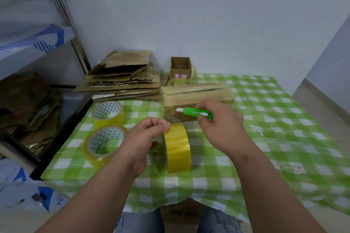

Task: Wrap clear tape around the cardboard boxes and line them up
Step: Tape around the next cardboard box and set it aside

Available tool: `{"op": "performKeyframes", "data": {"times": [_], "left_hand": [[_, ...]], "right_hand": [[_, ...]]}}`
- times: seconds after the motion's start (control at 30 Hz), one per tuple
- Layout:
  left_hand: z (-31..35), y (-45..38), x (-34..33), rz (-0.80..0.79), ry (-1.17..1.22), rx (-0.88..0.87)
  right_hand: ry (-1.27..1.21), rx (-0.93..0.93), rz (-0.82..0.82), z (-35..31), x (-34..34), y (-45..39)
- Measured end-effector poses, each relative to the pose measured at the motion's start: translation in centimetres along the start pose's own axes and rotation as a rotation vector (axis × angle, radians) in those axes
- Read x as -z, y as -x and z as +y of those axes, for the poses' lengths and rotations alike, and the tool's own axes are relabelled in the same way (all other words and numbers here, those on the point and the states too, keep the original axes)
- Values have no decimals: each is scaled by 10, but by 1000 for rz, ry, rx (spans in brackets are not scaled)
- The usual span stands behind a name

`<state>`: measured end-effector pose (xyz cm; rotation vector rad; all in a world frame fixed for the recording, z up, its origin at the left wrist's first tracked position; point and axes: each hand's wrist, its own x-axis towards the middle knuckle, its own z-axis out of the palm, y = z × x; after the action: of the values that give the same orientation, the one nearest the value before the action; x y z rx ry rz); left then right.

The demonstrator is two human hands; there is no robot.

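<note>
Tape roll (177,147) stands on edge mid-frame, left hand (144,138) pinching its loose end right by the taped box (197,100). Right hand (221,124) grips a green cutter (198,113). Open tablecloth (274,138) lower right; two spare rolls (106,128) left. Small open box (180,69) behind, contents unclear.

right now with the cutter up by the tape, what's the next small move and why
Probably slice the stretched tape strip: the right hand holds the green cutter at it, while the left hand holds the yellow tape roll, still joined to the wrapped cardboard box.
</note>
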<state>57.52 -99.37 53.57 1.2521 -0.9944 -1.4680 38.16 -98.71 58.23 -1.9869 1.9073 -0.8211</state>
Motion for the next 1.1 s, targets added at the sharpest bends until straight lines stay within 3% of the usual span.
{"op": "performKeyframes", "data": {"times": [0.37,1.1], "left_hand": [[2,1,-1,11,18,-14],[1,-2,-2,19,23,-32]], "right_hand": [[380,251,49,-26,-10,-11],[361,327,78,-34,-20,-18]]}}
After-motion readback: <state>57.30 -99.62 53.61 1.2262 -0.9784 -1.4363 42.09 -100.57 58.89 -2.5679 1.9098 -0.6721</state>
